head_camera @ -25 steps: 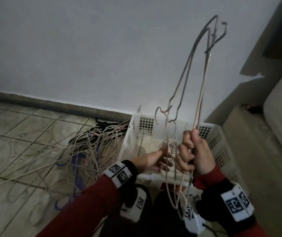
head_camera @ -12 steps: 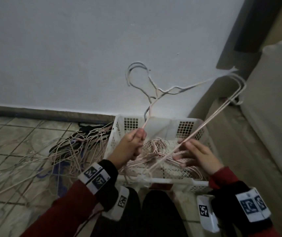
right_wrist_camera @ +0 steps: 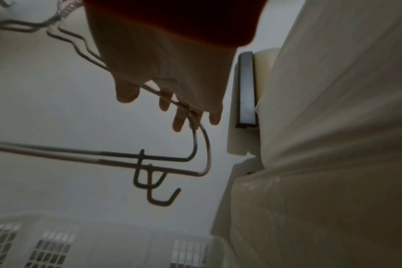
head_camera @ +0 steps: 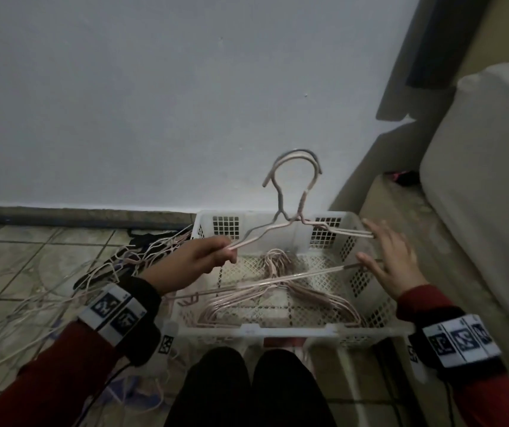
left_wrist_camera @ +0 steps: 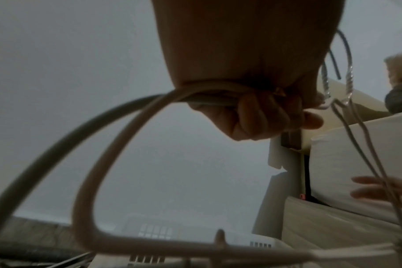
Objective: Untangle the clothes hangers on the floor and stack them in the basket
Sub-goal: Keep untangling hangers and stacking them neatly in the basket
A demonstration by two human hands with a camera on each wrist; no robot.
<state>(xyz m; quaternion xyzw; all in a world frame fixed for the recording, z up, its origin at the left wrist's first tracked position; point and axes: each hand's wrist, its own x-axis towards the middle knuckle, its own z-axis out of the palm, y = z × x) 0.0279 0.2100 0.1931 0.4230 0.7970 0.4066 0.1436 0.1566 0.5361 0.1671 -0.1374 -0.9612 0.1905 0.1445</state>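
Two thin pale wire hangers are held together, level, above the white mesh basket, their hooks pointing at the wall. My left hand grips their left shoulder, fingers curled round the wire. My right hand is spread with straight fingers at their right end, touching the wire. Several pink hangers lie stacked flat inside the basket. A tangled pile of hangers sprawls on the tiled floor to the left.
A pale wall rises just behind the basket. A sofa or mattress edge and a low step crowd the right side. My knees in dark trousers sit in front of the basket.
The two hangers swung down from upright to level over the basket. My right hand let go of its grip and spread open. My left hand moved to grip the left shoulder.
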